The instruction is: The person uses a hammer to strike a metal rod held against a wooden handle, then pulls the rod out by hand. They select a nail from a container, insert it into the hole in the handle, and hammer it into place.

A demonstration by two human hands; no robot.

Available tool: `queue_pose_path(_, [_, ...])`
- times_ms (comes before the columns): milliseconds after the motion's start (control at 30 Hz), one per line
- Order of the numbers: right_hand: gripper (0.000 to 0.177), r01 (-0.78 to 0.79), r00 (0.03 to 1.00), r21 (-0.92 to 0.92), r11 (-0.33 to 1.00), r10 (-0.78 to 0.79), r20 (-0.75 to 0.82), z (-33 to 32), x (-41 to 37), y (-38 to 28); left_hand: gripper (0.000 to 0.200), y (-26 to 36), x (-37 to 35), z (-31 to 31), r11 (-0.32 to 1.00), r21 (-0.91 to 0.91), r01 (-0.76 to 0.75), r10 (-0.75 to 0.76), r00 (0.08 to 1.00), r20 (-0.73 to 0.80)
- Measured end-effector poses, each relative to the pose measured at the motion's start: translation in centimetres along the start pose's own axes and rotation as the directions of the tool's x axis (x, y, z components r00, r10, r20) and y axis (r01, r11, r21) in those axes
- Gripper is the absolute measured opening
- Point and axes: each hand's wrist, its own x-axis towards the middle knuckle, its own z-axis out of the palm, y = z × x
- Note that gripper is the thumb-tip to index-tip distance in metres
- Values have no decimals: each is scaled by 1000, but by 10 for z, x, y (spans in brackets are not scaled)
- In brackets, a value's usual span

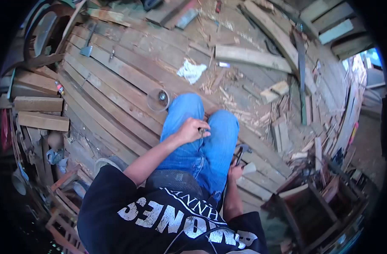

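My left hand rests over my left knee with its fingers closed. A small dark object pokes out at the fingertips, and I cannot tell what it is. Beside my right thigh, my right hand is wrapped around a hammer, its metal head pointing up and away from me. A white, cone-like piece shows just right of that hand. Just beyond my left knee stands a clear plastic tub with something dark and round in it.
Long wooden slats run under and beyond my legs. A white cloth lies ahead among wood shavings. Farther right are a thick beam, a handsaw and scrap wood. Wooden blocks are stacked left; a wooden crate stands at lower right.
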Motion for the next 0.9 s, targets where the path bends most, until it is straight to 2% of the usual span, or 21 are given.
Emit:
queue_pose_path(67, [51, 6, 993, -88, 996, 5, 122, 1, 9, -8, 27, -1, 1, -4, 997, 54, -54, 56, 998, -40])
queue_pose_path(200, [49, 33, 927, -337, 941, 97, 363, -10, 34, -16, 27, 6, 3, -13, 997, 76, -29, 29, 1000, -4])
queue_pose_path(233, [50, 116, 883, -394, 912, 87, 461, -12, 46, -17, 27, 7, 3, -14, 998, 68, -12, 11, 1000, 6])
queue_pose_path(333, [49, 76, 890, -361, 930, 100, 445, -48, 71, -54, 27, 7, 8, -17, 997, 77, 2, -3, 1000, 6])
queue_pose_path(400, [44, 193, 972, -47, 980, -185, 146, -75, 79, -90, 27, 7, 9, -18, 998, 70, -1, 1, 1000, -1])
queue_pose_path(467, [36, 398, 917, 267, 878, -391, -83, -98, 92, -138, 27, 8, 12, -20, 997, 73, -1, 1, 1000, 1])
queue_pose_path(533, [25, 552, 830, 326, 767, -544, -126, -129, 85, -202, 27, 8, 10, -16, 998, 63, -6, 6, 1000, -5])
queue_pose_path(567, [25, 559, 826, 313, 768, -549, -127, -134, 81, -224, 26, 6, 10, -15, 997, 71, -7, 9, 1000, -21])
queue_pose_path(633, [26, 617, 743, 419, 666, -668, -33, -140, 69, -258, 26, 3, 9, -14, 998, 69, -11, 14, 999, -50])
queue_pose_path(667, [26, 625, 740, 405, 667, -672, -33, -145, 58, -266, 25, 2, 8, -13, 998, 67, 3, 1, 998, -60])
queue_pose_path(733, [24, 632, 710, 369, 681, -700, 76, -156, 38, -271, 24, 2, 9, -10, 999, 44, 15, -12, 997, -76])
queue_pose_path(900, [23, 618, 750, 321, 718, -661, 34, -163, 19, -261, 21, 2, 11, -12, 999, 8, 39, -38, 995, -93])
